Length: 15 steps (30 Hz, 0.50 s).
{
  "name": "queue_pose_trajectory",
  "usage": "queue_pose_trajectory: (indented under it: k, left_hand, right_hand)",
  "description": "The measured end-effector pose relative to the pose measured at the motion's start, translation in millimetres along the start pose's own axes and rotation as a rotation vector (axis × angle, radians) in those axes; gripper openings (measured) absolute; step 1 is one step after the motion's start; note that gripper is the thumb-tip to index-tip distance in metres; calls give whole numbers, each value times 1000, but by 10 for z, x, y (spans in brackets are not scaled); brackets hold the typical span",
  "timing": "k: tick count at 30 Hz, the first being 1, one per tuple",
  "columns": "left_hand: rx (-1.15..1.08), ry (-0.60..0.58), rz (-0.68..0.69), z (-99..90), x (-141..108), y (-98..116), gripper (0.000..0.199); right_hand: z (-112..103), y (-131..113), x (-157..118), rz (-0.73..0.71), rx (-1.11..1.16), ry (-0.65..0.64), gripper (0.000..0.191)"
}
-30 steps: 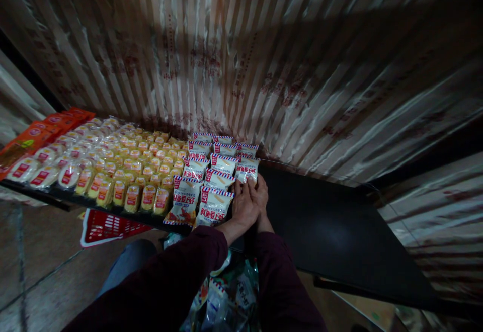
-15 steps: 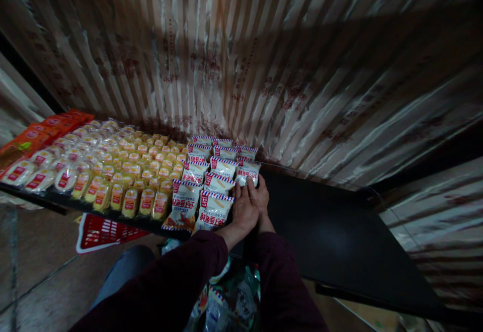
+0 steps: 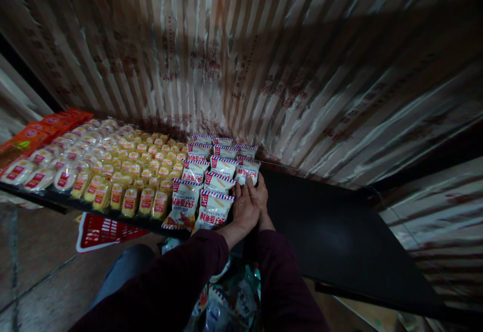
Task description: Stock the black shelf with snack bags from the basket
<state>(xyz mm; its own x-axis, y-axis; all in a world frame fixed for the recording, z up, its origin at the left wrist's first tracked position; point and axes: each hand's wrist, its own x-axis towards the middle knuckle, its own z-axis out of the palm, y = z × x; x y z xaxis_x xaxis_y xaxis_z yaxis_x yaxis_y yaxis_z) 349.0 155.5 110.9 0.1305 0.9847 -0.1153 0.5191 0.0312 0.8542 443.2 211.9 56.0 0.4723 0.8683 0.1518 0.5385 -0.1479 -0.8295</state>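
On the right, the black shelf [image 3: 332,241] is giving open room to its edges. Left hand [image 3: 244,214] and right hand [image 3: 261,195], together, are touching the right column's front snack bag [image 3: 246,167]; clamping, I cannot tell. Striped sheeting [image 3: 211,45] is standing behind.

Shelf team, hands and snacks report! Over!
Left hand, right hand together at white snack bag. Its printed front shows, lower edge hidden. Similar bags close on left.

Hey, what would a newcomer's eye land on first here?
Probably the white packets with red lettering, lined up near the middle of the black shelf, with the hands at the front packet of the right-hand row. Next, the yellow packs crowded to their left, and the orange packets at the shelf's left end.
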Motion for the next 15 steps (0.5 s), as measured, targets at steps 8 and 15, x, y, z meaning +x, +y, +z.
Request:
queue_pose_trajectory:
  k: [8,15]
  left_hand:
    - [-15,11,11,29,3,-25,53]
    - [-2,11,2,62,20,-46,51]
  right_hand:
    - [1,14,28,-26,6,-17,70]
    - [35,92,49,-94,-5,26,74]
